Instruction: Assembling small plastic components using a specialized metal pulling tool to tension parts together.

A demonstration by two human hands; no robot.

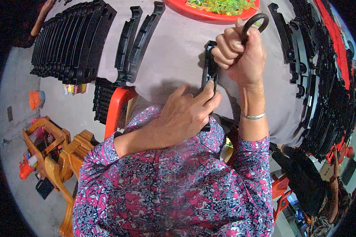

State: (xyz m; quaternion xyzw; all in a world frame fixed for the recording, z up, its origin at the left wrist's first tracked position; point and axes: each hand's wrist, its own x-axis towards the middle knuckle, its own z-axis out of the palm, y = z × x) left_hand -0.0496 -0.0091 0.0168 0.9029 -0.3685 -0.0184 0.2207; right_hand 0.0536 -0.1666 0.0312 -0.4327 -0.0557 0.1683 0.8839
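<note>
My right hand [243,55] is closed in a fist round a dark tool with a curved ring handle [258,19] rising above it. The tool's lower end is hidden by the fist, so its kind does not show. Beneath that fist, a long black plastic strip [210,49] runs from the table toward my lap. My left hand [188,110] grips this strip lower down, its fingertips pressed on it. Two similar black strips [140,43] lie side by side to the left.
A row of black strips [69,41] fills the table's left side, and more black strips [320,79] crowd the right. A red basin [209,15] of yellow-green clear pieces stands at the far edge. Wooden furniture [53,158] is at lower left. Other people's arms [39,19] show at both sides.
</note>
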